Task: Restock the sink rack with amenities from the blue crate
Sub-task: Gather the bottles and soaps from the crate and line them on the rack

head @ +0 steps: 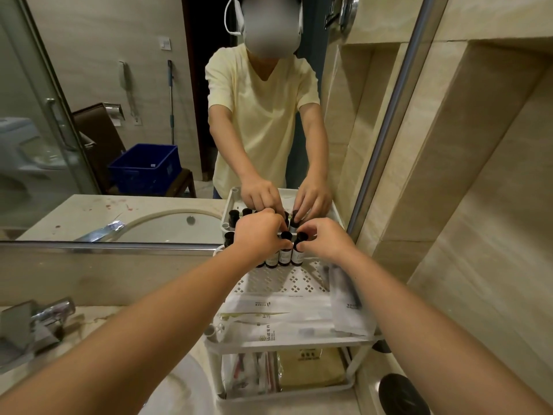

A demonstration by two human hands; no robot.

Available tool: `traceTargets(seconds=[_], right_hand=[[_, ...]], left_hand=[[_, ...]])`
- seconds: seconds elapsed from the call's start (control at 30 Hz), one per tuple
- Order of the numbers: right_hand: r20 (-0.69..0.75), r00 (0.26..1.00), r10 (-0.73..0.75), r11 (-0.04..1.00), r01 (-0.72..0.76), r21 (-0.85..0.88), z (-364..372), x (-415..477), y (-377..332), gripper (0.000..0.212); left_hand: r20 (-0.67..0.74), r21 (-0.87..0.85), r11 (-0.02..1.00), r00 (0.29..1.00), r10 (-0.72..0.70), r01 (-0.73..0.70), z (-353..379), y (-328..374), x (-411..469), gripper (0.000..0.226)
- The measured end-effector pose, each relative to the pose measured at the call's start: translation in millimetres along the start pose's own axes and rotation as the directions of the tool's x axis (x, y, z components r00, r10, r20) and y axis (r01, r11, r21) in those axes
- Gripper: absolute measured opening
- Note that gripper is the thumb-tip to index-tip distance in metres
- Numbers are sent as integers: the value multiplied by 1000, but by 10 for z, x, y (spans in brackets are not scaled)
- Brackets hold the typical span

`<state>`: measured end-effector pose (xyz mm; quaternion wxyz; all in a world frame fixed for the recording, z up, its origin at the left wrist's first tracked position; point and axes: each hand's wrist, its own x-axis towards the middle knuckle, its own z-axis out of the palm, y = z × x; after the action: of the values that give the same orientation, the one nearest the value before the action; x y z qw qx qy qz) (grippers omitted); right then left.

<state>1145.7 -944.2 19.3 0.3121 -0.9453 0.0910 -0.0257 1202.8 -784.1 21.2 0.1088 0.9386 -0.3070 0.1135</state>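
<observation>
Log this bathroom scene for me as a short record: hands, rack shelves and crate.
rack: white, two shelves, against the mirror
small dark bottles: upright row, top shelf rear
left hand: pinches one bottle's top
right hand: pinches the next bottle
white packets: flat, top shelf front
tan box: lower shelf
blue crate: seen reflected in the mirror

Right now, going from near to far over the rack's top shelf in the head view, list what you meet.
Nearest, white sachets → perforated shelf, bare here → dark-capped bottles standing in a row → mirror behind the rack.
</observation>
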Motion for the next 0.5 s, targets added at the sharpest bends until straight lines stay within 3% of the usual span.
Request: traceTargets(seconds=[0.27,0.5], right_hand=[[-22,1000,5,1000,-5,-15,-1,-74,-18,55],[-71,997,-22,999,18,-50,-9,-236,-121,62]], left_hand=[[-16,-50,999,1000,-17,16,-19,-32,-56,47],[-44,-140,988,996,-79,72,-124,-53,-258,43]])
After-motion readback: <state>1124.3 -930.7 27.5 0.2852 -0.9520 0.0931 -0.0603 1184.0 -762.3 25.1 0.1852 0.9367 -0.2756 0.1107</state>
